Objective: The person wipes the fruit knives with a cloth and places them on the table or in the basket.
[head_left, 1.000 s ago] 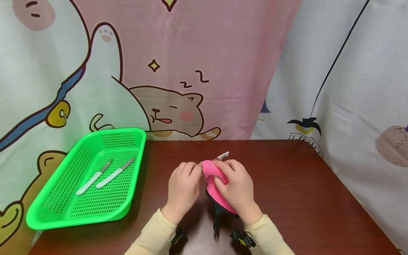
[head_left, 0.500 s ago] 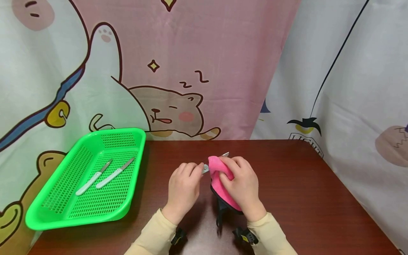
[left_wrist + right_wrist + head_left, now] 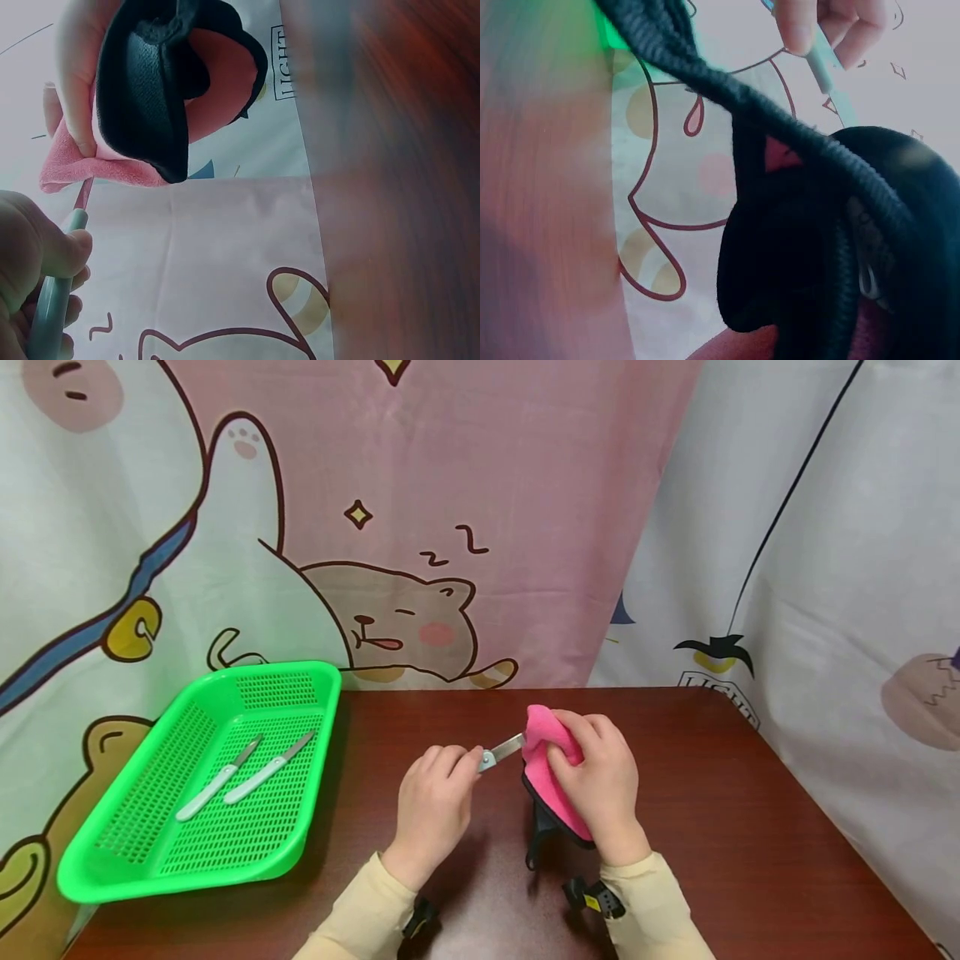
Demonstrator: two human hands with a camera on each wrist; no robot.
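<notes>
A small knife (image 3: 506, 747) with a pale handle is gripped by my left hand (image 3: 435, 802), its blade pointing up and right. My right hand (image 3: 600, 774) pinches a pink plush cleaning cloth (image 3: 551, 781) with black edging and a black strap. The folded top of that cloth covers the blade's tip, while the rest of the blade shows bare. In the left wrist view, thumb and fingers wrap the knife's handle (image 3: 52, 311), and the cloth's black backing (image 3: 142, 97) hangs beside it. Black fabric (image 3: 802, 247) fills much of the right wrist view.
At the left stands a green perforated basket (image 3: 318, 802) with two white-handled knives (image 3: 217, 789) (image 3: 262, 777) lying in it. The dark brown table (image 3: 712, 827) runs back to a printed cartoon curtain (image 3: 525, 527).
My right hand has moved right with the cloth, sliding it along the blade towards the tip. More of the blade now shows. The left hand has stayed nearly in place, holding the knife.
</notes>
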